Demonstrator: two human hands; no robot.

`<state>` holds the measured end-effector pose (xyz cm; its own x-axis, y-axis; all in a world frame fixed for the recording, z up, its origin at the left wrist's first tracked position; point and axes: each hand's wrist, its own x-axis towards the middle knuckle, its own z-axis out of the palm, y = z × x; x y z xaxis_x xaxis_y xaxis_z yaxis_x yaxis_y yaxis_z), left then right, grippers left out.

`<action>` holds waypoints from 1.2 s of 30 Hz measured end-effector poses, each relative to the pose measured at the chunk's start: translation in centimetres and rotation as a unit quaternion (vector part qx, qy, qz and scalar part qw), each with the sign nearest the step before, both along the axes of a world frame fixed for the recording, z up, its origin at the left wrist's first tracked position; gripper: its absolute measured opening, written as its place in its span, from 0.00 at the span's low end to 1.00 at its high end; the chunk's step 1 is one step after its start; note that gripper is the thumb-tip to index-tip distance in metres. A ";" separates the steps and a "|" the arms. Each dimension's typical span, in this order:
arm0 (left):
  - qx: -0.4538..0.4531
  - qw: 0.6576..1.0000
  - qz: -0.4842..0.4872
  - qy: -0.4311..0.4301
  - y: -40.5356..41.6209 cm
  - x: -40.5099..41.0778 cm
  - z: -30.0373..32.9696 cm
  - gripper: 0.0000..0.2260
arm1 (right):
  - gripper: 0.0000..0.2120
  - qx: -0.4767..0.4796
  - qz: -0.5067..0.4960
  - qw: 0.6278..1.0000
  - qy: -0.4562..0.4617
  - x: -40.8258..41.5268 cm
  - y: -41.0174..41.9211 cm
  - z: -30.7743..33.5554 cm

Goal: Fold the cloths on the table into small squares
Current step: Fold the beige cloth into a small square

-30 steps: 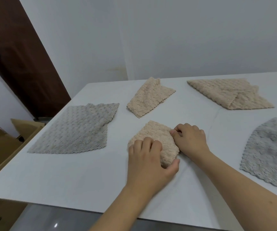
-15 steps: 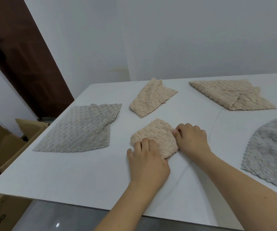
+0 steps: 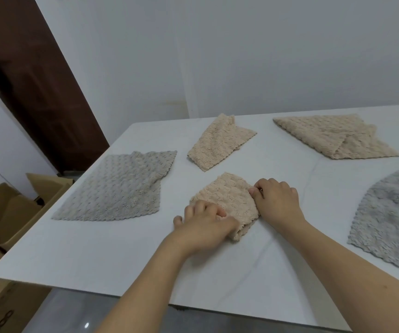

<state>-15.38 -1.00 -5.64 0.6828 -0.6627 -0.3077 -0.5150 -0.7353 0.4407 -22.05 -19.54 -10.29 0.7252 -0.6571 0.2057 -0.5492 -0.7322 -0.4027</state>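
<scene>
- Small beige textured cloth, folded to a compact square (image 3: 227,200), lying at centre near on the white bench (image 3: 97,255), between both hands.
- Left hand (image 3: 205,224): fingers curled, gripping the near-left edge of the small beige cloth, near corner bunched beside the palm.
- Right hand (image 3: 277,200): fingers curled, thumb and forefinger pinching the right corner of the same cloth; knuckles up, heel of hand on the bench.
- Judged step in hand: final squaring and pressing of this cloth; fold appears all but complete, near corner not yet flat.
- Large grey textured cloth (image 3: 119,188) at left: spread nearly flat, one far corner turned over; no fold made toward a small square.
- Beige cloth folded to a narrow strip (image 3: 220,143) at centre far: apparently part-folded, one further fold judged outstanding.
- Wide beige cloth, loosely doubled with an overlapping flap (image 3: 333,138) at far right: uneven, not square; judged to need refolding.
- Grey fluffy cloth (image 3: 390,219) at near right, cut by the frame edge: spread out, unfolded.
- Progress estimate: one cloth of five near finished, one partway, three remaining; task well short of half done.
- Open brown cardboard boxes (image 3: 8,212) on the floor, left of the bench; dark printed marks on the nearest box, too small and oblique to read.
- No brand, label or legible writing found on cloths or bench.
</scene>
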 end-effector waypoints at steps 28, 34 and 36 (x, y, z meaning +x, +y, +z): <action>-0.072 0.993 0.045 -0.079 -1.1 5.0 0.4 0.27 | 0.14 -0.012 -0.019 1.000 -0.015 0.0 0.2 -0.1; -0.159 0.964 0.081 -0.196 -1.6 4.7 -3.6 0.11 | 0.10 0.040 0.006 0.997 -0.067 -0.2 0.1 -0.1; -0.231 0.952 0.081 -0.186 -1.3 4.5 -3.8 0.05 | 0.10 0.058 0.019 0.994 -0.088 -0.3 0.0 0.1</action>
